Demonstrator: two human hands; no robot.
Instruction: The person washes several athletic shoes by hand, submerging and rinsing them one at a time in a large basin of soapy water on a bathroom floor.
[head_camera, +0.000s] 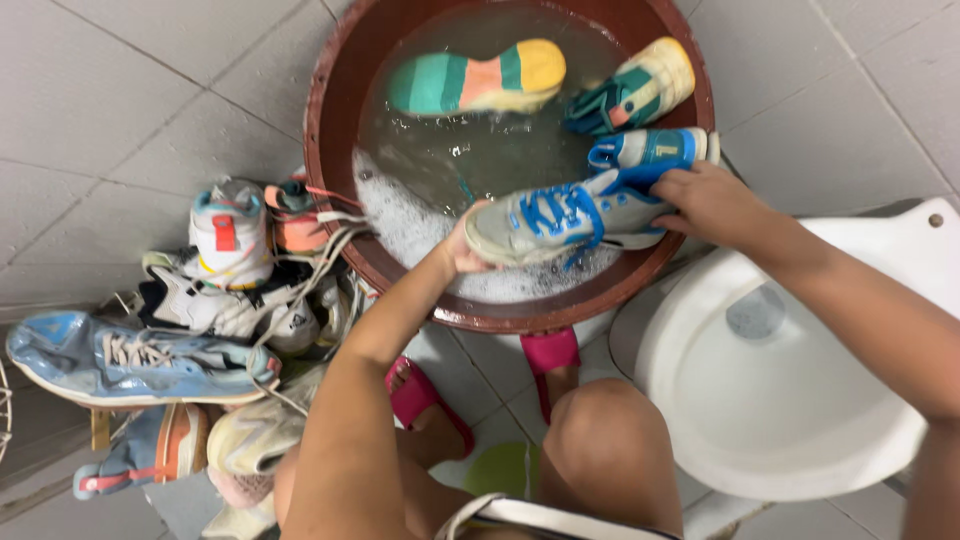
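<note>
- Gripping the heel end of a grey sneaker with blue laces (560, 218), the right hand (712, 205) has its fingers curled closed around the shoe.
- The left hand (458, 250) clasps the toe end, fingers wrapped under it and mostly hidden.
- The sneaker is held level, just over the near edge of a round reddish-brown basin (335, 150), above soapy foam.
- In the basin's water lie a shoe turned sole-up, striped green, orange and yellow (478, 80), a teal and yellow sneaker (632, 95), and a blue and white sneaker (650, 150) just behind the right hand.
- Risk, as I judge it: the wet, soapy shoe could slip from either grip and splash onto the tiled floor (130, 90).
- Pink slippers (425, 395) stand on tiles that may turn slick if water spills.
- Left of the basin, a heap of sneakers (235, 290) touches its rim, leaving little room on that side.
- To the right, a white ceramic fixture (800, 400) sits close beside the basin, hemming in the right forearm.
- Open floor shows only beyond the basin, at both upper corners.
</note>
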